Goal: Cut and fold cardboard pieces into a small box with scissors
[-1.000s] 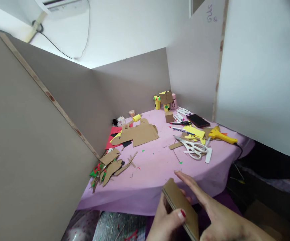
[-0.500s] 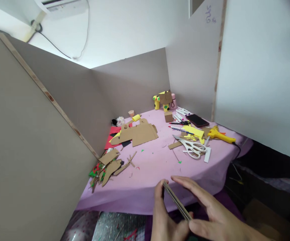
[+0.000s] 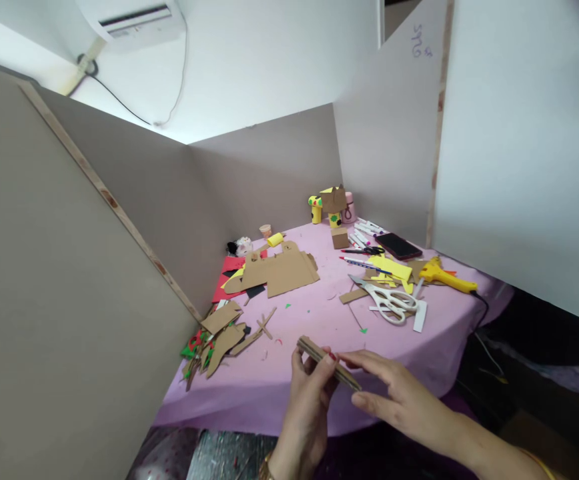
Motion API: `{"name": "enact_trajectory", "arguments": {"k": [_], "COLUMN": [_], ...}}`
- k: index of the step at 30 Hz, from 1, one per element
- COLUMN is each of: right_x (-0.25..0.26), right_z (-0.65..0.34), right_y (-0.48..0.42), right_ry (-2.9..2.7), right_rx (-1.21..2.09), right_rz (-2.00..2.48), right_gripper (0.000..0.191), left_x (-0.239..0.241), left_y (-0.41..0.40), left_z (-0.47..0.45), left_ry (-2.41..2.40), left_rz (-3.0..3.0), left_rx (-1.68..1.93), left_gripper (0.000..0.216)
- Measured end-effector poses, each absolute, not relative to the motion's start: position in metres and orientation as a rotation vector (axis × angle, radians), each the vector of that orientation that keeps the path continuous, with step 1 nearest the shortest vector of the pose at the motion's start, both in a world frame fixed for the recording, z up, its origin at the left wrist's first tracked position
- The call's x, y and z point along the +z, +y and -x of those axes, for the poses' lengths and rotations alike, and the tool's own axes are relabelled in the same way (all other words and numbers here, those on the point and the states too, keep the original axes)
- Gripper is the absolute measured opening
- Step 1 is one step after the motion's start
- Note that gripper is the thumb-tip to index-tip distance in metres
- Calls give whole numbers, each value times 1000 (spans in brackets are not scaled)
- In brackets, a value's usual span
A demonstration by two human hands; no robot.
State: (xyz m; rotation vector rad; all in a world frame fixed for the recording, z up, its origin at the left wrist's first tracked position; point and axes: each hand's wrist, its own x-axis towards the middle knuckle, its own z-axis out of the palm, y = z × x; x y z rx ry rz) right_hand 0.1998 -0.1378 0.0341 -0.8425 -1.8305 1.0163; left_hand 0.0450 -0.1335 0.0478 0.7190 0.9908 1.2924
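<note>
My left hand (image 3: 309, 397) is closed around a narrow stack of cardboard pieces (image 3: 322, 357), seen edge-on with several brown layers. The thumb presses on its upper side, with fingers behind. The stack slants down to the right, held above the front of the table. Beside its lower right end is my right hand (image 3: 394, 393), open, with thumb and fingers spread about that end. I cannot tell whether its fingertips touch the cardboard. The stack's far face is hidden.
On the pink tablecloth (image 3: 314, 320) lie cardboard scraps (image 3: 227, 347), a large cut cardboard sheet (image 3: 292, 275), white-handled scissors (image 3: 392, 305), a yellow glue gun (image 3: 447, 277), a phone (image 3: 398, 245) and markers (image 3: 362, 238). Grey panels (image 3: 269, 170) stand around the table.
The cardboard stack has moved up and left and tilted flatter. My left thumb now lies over its top, and my right thumb has shifted up toward the stack's lower end.
</note>
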Motion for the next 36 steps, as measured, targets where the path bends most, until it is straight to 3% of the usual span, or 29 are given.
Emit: {"name": "enact_trajectory", "arguments": {"k": [4, 6, 8, 10, 12, 14, 17, 22, 25, 29, 34, 36], "right_x": [48, 49, 48, 45, 41, 37, 32, 31, 29, 9, -36, -51], "right_z": [-196, -196, -196, -193, -187, -178, -165, -159, -161, -166, -157, -151], "right_y": [-99, -76, -54, -33, -15, 1, 20, 47, 60, 68, 79, 91], "right_ry": [-1922, -1900, -1876, -1889, -1936, -1973, -1946, -1611, -1269, -1127, -1072, -1014], "right_rx": [1014, 1014, 986, 971, 990, 1024, 1056, 1183, 1368, 1464, 1656, 1817], "right_rz": [817, 859, 902, 913, 889, 859, 841, 824, 756, 759, 742, 786], "right_gripper": [41, 47, 62, 89, 112, 122, 117, 102, 98, 97, 100, 83], "left_x": [60, 63, 63, 60, 55, 50, 49, 58, 53, 34, 17, 16], "left_y": [-94, -71, -50, -33, -19, -8, 10, 47, 72, 103, 131, 132], "left_z": [-30, -19, -7, 1, 3, -1, -9, -4, 10, 29, 43, 44], "left_ry": [858, 837, 829, 841, 865, 888, 928, 1146, 1377, 1638, 1905, 1920], "left_rz": [-711, -695, -687, -701, -736, -793, -915, -1367, -1688, -1940, -2042, -2058], "left_rx": [1121, 970, 882, 820, 777, 756, 754, 831, 885, 791, 794, 855], "left_gripper": [22, 28, 40, 45, 43, 38, 41, 67, 62, 39, 40, 41]}}
